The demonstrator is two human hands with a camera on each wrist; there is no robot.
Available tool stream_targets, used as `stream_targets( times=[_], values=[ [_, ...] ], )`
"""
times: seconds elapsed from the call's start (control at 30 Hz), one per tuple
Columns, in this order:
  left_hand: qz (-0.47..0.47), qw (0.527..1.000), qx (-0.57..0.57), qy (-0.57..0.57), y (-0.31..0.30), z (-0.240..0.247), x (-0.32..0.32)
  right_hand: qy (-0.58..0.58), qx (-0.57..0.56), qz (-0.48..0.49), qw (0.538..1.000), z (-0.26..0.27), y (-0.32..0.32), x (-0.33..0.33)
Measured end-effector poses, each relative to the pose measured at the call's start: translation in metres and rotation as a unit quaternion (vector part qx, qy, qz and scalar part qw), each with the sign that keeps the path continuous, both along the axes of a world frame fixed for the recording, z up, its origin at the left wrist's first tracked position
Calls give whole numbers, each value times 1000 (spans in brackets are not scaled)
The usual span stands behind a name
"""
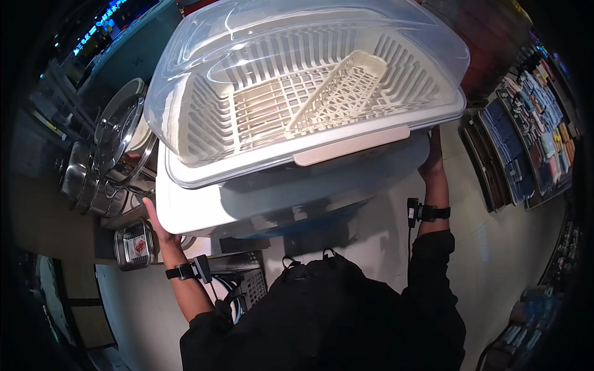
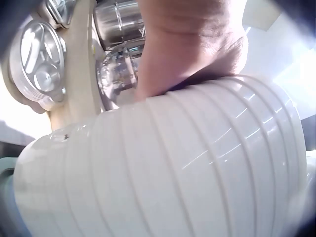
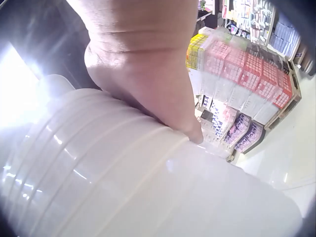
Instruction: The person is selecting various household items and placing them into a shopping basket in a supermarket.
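Note:
A large dish rack box with a clear lid [image 1: 247,37] fills the upper middle of the head view. Inside it lie a cream slatted rack [image 1: 260,102] and a slanted perforated holder [image 1: 349,86]; a pink handle [image 1: 352,146] runs along its front edge. Beneath is a white plastic box [image 1: 192,207], whose ribbed wall [image 2: 163,163] fills much of the left wrist view. My left hand [image 1: 162,226] holds the white box at its left corner, thumb up along the side. At the far right side my right hand [image 1: 433,154] grips it, fingers mostly hidden behind the wall.
Steel pans and glass lids [image 1: 117,136] crowd a shelf at the left, with a rectangular steel container [image 1: 134,244] lower down. To the right stands a rack of folded towels [image 1: 535,123]. Pink-topped packages [image 3: 247,64] sit beside my right hand. Pale floor [image 1: 489,247] shows below.

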State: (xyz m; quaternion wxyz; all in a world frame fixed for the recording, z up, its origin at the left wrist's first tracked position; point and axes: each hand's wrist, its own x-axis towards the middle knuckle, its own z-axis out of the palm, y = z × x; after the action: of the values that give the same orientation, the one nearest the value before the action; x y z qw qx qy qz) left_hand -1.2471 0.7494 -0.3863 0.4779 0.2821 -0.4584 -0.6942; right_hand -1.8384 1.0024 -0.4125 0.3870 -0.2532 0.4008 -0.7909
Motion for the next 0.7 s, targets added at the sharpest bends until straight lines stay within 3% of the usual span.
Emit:
stream_targets(
  times=[0.03,0.13,0.47,0.53,0.6,0.63,0.7],
  values=[
    [51,998,33,1,1,8,-10,-18,26,-20,999,4,-2,3],
    [31,999,28,29,-9,2,-9,-28,53,-58,997,12,-8,11],
    [41,999,24,13,-4,6,-17,-20,16,-59,998,11,-9,16],
    [58,998,28,17,-1,6,-19,-39,19,-102,994,4,-11,19],
    [73,996,36,18,-1,-15,-9,-78,58,-98,990,-8,-4,21],
    [212,974,80,1,-12,-66,8,-84,65,-119,987,-29,-2,17],
    [181,965,183,-45,3,-112,18,-60,104,-149,981,-102,-3,7]
  ],
)
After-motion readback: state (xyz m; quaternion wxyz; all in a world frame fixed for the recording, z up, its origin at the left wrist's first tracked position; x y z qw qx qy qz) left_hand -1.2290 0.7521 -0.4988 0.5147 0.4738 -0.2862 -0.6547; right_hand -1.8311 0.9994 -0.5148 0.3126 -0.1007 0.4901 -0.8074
